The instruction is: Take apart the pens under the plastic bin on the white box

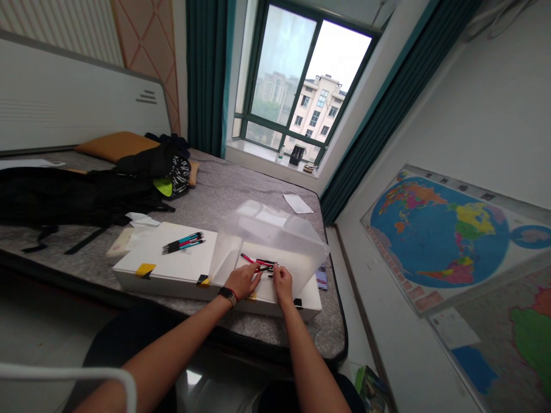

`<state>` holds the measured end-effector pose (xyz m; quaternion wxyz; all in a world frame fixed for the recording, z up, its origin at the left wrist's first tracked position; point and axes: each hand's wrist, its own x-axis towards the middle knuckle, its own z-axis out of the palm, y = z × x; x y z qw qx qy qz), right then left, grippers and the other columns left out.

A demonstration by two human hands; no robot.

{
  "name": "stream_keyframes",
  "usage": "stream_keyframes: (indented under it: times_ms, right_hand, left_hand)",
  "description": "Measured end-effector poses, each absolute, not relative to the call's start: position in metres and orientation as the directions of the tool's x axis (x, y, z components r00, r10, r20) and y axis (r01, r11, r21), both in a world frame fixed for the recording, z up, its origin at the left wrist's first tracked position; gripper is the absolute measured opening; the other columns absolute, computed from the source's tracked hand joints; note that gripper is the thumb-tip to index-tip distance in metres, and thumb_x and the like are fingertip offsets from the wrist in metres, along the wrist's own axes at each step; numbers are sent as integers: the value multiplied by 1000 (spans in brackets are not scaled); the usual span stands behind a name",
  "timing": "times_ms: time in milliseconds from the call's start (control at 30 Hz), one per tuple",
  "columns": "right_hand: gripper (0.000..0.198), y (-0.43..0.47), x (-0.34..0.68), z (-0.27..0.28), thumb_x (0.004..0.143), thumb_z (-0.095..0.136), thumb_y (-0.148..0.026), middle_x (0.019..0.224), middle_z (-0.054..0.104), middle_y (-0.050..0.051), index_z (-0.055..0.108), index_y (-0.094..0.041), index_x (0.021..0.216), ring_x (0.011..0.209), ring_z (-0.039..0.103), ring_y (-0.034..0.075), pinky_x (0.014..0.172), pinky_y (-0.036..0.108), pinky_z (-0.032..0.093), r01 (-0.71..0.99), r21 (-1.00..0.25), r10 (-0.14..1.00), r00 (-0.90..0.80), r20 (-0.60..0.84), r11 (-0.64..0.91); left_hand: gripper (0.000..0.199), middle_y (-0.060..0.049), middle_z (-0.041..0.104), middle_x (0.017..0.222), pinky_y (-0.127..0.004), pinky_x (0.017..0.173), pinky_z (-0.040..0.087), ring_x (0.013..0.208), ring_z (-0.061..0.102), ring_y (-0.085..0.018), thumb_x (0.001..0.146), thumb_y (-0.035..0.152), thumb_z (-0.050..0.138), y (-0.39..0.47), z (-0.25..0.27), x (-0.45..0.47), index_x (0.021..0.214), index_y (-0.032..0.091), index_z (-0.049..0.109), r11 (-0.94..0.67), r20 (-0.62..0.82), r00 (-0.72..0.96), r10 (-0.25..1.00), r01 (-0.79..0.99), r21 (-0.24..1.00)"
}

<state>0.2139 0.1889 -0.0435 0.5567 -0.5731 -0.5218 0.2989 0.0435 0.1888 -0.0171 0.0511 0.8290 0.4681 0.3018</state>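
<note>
- Left hand (241, 281): fingertips pinching a black piece (266, 268).
- Right hand (282, 282): fingertips pressed together; cannot tell on what.
- Pens (183, 244) lie on the box (144, 246), beside the clear bin (275, 229).

Both arms bare, reaching forward from the lower edge of the view. Left forearm (181, 351) runs diagonally up toward centre; right forearm (303, 357) rises more steeply, leaning slightly left. Left hand (243, 280): back turned upward, thumb and forefinger brought together in a pinch. Right hand (282, 282): fingers bent, thumb and forefinger likewise pinched, the others curled toward the palm. Right wrist (287, 306) roughly in line with its forearm. Hands near each other, fingertips facing across a narrow gap. Left leg (127, 331), dark-clothed, shows beyond the left forearm; right leg mostly hidden
</note>
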Motion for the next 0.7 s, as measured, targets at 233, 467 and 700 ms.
stream_keyframes:
  times_ms: [233, 467, 700]
  right_hand:
    - [35, 191, 211, -46, 81, 54, -51, 57, 57, -2, 55, -18, 71, 50, 47, 11, 50, 22, 39, 159, -980, 943, 288, 165, 123]
    - [27, 194, 212, -49, 82, 53, -43, 76, 67, 4, 59, -18, 89, 54, 54, 11, 51, 23, 45, 63, -989, 952, 269, 145, 133]
    - [21, 192, 212, -48, 78, 57, -38, 74, 67, 3, 59, -18, 85, 55, 56, 12, 55, 24, 47, 33, -991, 959, 252, 132, 128]
  left_hand:
    - [24, -5, 65, 86, -28, 68, 42, 81, 59, -19, 92, 33, 38, 188, -15, 44, 104, 20, 54, -540, 446, 370, 815, 765, 352]
    - [26, -6, 65, 85, -28, 67, 42, 81, 60, -19, 93, 33, 37, 188, -16, 44, 106, 19, 55, -530, 449, 360, 818, 775, 344]
    - [26, -6, 64, 83, -27, 66, 42, 78, 60, -19, 93, 35, 37, 189, -17, 44, 105, 20, 55, -532, 433, 371, 821, 771, 349]
